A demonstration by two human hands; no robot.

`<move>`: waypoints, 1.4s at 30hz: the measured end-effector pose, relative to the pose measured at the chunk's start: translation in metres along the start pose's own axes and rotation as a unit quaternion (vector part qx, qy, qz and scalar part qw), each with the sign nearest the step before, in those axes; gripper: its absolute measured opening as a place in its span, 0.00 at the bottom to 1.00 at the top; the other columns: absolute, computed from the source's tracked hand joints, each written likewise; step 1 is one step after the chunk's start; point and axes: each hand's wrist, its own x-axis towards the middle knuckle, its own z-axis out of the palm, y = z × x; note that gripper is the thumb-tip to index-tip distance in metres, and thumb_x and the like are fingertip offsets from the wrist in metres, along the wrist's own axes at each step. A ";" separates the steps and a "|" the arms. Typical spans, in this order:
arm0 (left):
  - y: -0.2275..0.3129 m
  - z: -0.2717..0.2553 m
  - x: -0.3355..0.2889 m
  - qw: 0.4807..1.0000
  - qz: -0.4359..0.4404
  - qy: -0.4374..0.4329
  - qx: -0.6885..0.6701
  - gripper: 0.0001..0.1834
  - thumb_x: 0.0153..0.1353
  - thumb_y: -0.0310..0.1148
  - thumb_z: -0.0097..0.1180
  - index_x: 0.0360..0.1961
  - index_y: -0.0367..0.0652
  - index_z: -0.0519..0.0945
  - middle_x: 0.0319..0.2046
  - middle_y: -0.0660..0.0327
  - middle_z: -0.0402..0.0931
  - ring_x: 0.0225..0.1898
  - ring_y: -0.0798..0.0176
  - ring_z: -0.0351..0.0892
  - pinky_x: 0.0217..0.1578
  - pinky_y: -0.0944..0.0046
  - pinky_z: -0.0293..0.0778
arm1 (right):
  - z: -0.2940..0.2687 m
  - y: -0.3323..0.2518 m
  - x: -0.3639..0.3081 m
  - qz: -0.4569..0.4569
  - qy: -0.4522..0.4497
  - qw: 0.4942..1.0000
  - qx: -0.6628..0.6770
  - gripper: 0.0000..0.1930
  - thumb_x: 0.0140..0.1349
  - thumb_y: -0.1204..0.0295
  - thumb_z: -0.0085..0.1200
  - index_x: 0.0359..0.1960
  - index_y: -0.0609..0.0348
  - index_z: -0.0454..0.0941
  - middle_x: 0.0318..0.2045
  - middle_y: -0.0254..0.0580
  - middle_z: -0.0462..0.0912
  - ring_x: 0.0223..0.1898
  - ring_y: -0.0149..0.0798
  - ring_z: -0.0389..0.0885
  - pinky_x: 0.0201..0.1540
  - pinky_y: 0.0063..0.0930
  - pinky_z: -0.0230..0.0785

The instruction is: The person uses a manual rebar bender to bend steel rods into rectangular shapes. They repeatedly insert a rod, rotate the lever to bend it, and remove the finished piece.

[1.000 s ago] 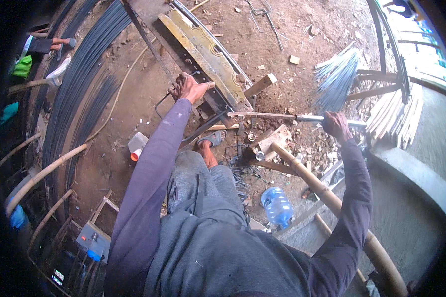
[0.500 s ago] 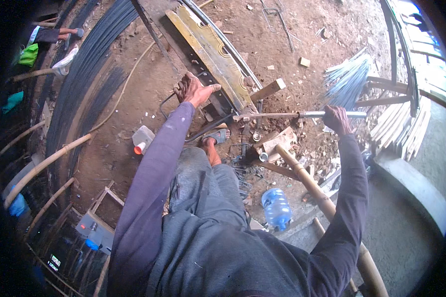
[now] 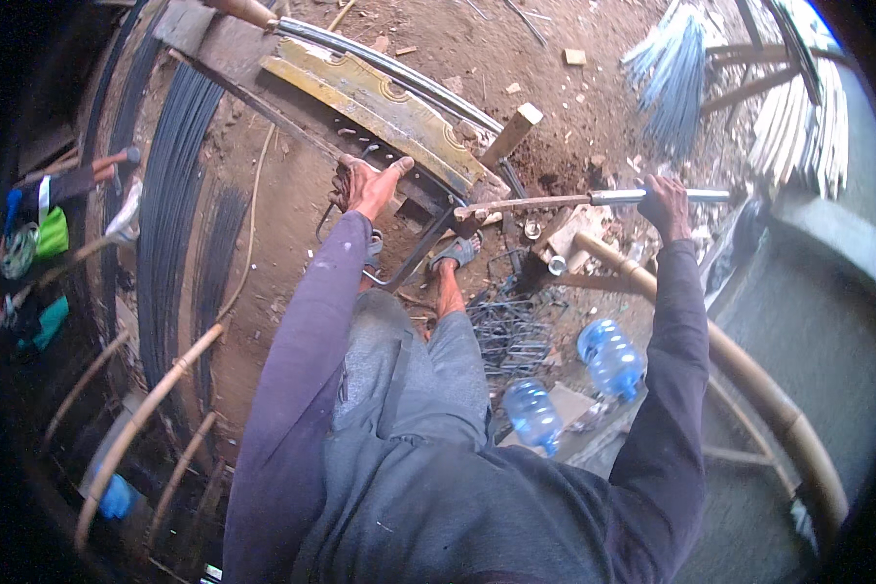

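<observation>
My right hand is wrapped around the metal pipe handle of a long lever. The lever's rusty flat end lies at the corner of the work bench, beside a bent steel bar. This dark bar is folded into angles and hangs over the bench's near side, above my feet. My left hand is closed at the bench edge where the bar runs up, its thumb stretched toward a row of short pegs. The fingers' undersides are hidden. A worn yellow carved board lies along the bench.
Long steel rods lie at left near bamboo poles. A pile of bent steel pieces and two blue water jugs are by my legs. A thick bamboo pole slants at right. Thin rods lie far right.
The view has swung, bringing a second jug and the steel pile into sight. Both hands keep their holds; the lever lies at nearly the same angle to the bench.
</observation>
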 end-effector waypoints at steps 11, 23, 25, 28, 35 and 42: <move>0.004 0.001 -0.012 0.998 0.043 0.040 0.023 0.79 0.45 0.72 0.66 0.71 0.20 0.32 0.73 0.30 0.42 0.75 0.34 0.43 0.74 0.40 0.35 | 0.043 -0.222 -0.232 0.365 -0.057 0.929 0.003 0.13 0.59 0.59 0.62 0.25 0.53 0.79 0.21 0.49 0.83 0.25 0.56 0.84 0.27 0.49 0.72; -0.011 0.019 0.013 0.994 0.073 0.049 -0.065 0.76 0.43 0.63 0.74 0.68 0.15 0.38 0.70 0.29 0.49 0.73 0.37 0.52 0.72 0.49 0.49 | 0.004 -0.532 -0.207 0.700 -0.048 0.710 0.057 0.08 0.49 0.69 0.62 0.27 0.59 0.78 0.25 0.57 0.83 0.29 0.61 0.84 0.33 0.56 0.72; -0.017 0.028 0.021 0.993 0.082 0.075 -0.050 0.79 0.43 0.64 0.73 0.69 0.15 0.32 0.72 0.28 0.44 0.75 0.37 0.47 0.73 0.52 0.47 | 0.003 -0.574 -0.195 0.724 -0.043 0.685 0.066 0.09 0.49 0.70 0.61 0.27 0.61 0.77 0.26 0.56 0.83 0.30 0.62 0.83 0.34 0.57 0.71; -0.022 0.037 0.037 0.995 0.079 0.040 -0.045 0.82 0.43 0.66 0.72 0.68 0.15 0.28 0.73 0.29 0.41 0.76 0.38 0.44 0.74 0.54 0.44 | -0.003 -0.591 -0.197 0.725 -0.056 0.681 0.087 0.10 0.50 0.71 0.58 0.33 0.60 0.76 0.30 0.53 0.84 0.35 0.60 0.83 0.40 0.54 0.72; -0.056 -0.022 0.078 0.861 0.406 -0.064 0.300 0.28 0.73 0.51 0.43 0.63 0.43 0.76 0.50 0.41 0.80 0.48 0.37 0.80 0.55 0.40 0.70 | -0.047 -0.523 -0.245 0.597 0.073 0.792 0.106 0.06 0.47 0.70 0.54 0.25 0.58 0.76 0.20 0.53 0.80 0.26 0.64 0.79 0.29 0.52 0.70; -0.017 -0.106 0.036 0.873 -0.013 -0.436 -0.220 0.09 0.61 0.22 0.37 0.35 0.36 0.72 0.20 0.66 0.67 0.13 0.73 0.57 0.12 0.72 0.58 | -0.051 -0.570 -0.295 0.696 0.011 0.692 0.191 0.15 0.47 0.61 0.65 0.29 0.59 0.78 0.23 0.56 0.82 0.30 0.61 0.84 0.31 0.51 0.72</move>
